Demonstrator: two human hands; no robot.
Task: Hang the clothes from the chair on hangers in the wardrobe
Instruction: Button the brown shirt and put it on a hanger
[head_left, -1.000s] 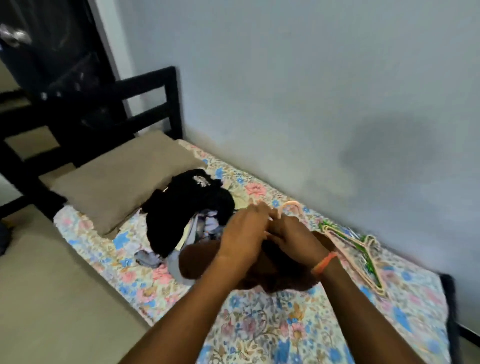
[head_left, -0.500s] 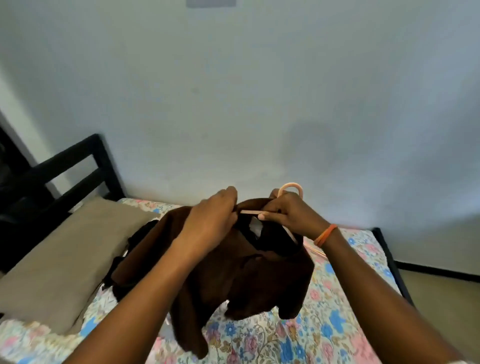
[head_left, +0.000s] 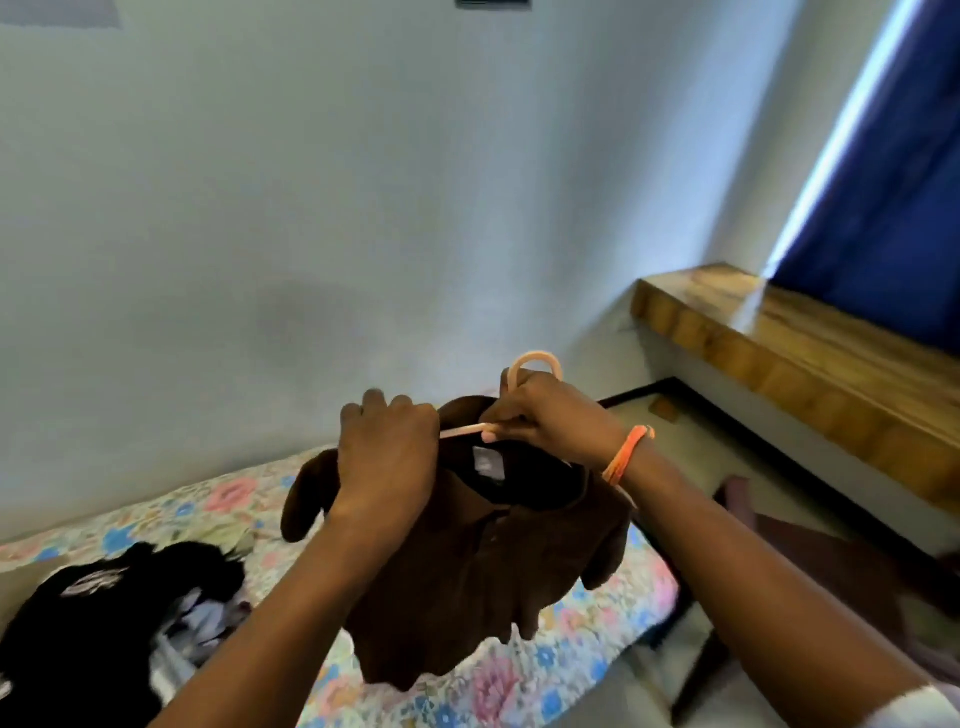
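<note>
Brown polo shirt of soft knit fabric (head_left: 467, 561) hangs in the air above the near edge of the bed with the floral sheet (head_left: 530, 686), held up by both hands. The left hand (head_left: 387, 452) is closed on the shirt's left shoulder, while the right hand (head_left: 556, 415) grips the thin peach plastic hanger (head_left: 535, 361) at the collar, its hook rising behind the knuckles. A heap of black and grey clothes (head_left: 119, 603) lies on the bed at the near left.
</note>
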